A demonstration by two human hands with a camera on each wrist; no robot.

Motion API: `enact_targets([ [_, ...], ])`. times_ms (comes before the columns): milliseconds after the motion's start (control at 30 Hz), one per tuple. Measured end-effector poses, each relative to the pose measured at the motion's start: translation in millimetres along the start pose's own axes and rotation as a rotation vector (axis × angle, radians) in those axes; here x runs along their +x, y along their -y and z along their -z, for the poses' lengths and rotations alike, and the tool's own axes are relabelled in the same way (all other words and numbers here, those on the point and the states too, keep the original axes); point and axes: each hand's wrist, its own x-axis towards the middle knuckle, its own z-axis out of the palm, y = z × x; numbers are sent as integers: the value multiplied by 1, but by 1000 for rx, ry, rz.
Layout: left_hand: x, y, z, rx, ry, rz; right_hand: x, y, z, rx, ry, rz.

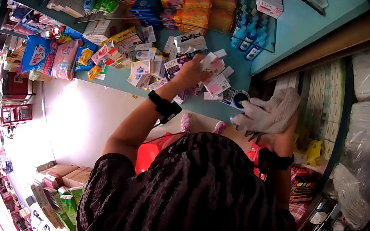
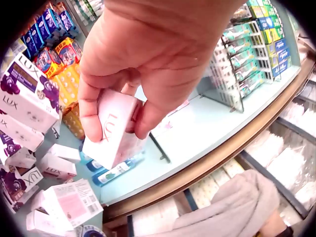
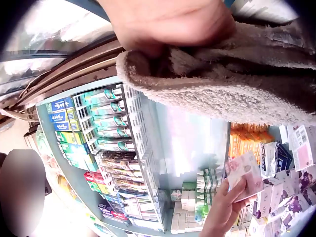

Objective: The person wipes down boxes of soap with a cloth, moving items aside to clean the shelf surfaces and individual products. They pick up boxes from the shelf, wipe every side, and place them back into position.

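Note:
A pale pink and white LUX box (image 2: 112,129) is pinched between the thumb and fingers of the left hand (image 2: 143,74). In the head view the left hand (image 1: 193,72) is over a pile of small boxes at the counter's front, with a pink box (image 1: 213,64) in it. A fluffy grey cloth (image 1: 273,111) covers the right hand, off the counter's right end. Seen from the right wrist, the right hand (image 3: 170,24) grips the cloth (image 3: 212,98), its fingertips hidden in the folds. More LUX boxes (image 2: 74,202) lie loose beside the held one.
Orange packs (image 1: 196,8) and blue bottles (image 1: 250,42) stand at the back of the counter (image 1: 248,70). Snack-like bags (image 1: 65,58) sit at its left end. A glass pane edge runs above the boxes. A wooden ledge (image 1: 327,45) and plastic-wrapped stacks are on the right.

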Motion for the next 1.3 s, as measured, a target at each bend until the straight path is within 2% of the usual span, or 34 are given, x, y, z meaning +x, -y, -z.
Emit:
enact_targets([
  [33,11,16,-15,86,-67,-95,-10,6,-16,-81,-96,-16],
  [67,20,21,-24,174,-137,-189,-12,6,-16,-27,-41,-30],
  [100,23,13,-27,65,-123,-81,-13,6,-15,26,15,-43],
  [133,32,15,-33,51,-154,-76,-13,5,-13,80,70,-58],
  [267,73,58,-75,30,-239,-10,-10,-4,15,-107,21,-10],
  [333,82,63,-82,15,-219,30,-37,2,-40,-191,-79,52],
  [367,93,78,-94,-66,-246,135,-48,4,-61,-239,-109,88],
  [467,114,100,-118,51,-283,226,-55,5,-55,-265,-64,70],
  [500,116,96,-119,-11,-281,310,-55,4,-30,-205,71,48],
  [600,118,77,-116,-113,-213,495,-51,8,-38,-262,238,66],
  [700,121,67,-117,-138,-195,607,-40,10,-33,-195,-137,-145],
  [767,127,83,-131,-46,-209,538,-50,15,-44,-351,-115,-86],
  [833,130,108,-145,83,-188,410,-52,15,-42,-367,-96,-101],
  [867,127,114,-150,54,-226,402,-47,14,-27,-307,-88,-145],
  [933,102,80,-129,-1,-306,390,-34,10,5,-184,-64,-207],
  [1000,73,48,-111,-48,-442,159,-23,5,31,-52,-34,-252],
  [1033,56,31,-102,-67,-506,46,-19,2,38,-279,33,-188],
  [1067,38,13,-94,-93,-460,26,-16,-1,40,-346,66,-167],
  [1100,23,10,-98,-208,-451,-99,-14,-4,39,-327,94,-168],
  [1167,-19,-18,-87,-492,1,8,-17,-6,44,-92,123,-268],
  [1200,-33,-26,-85,-600,276,92,-19,-6,40,-67,164,-289],
  [1233,-52,-36,-80,-589,443,55,-20,-7,30,-69,203,-296],
  [1267,-64,-43,-76,-634,644,93,-21,-12,11,-153,246,-262],
  [1300,-75,-33,-88,-623,672,-60,-23,-17,13,-330,220,-224],
])
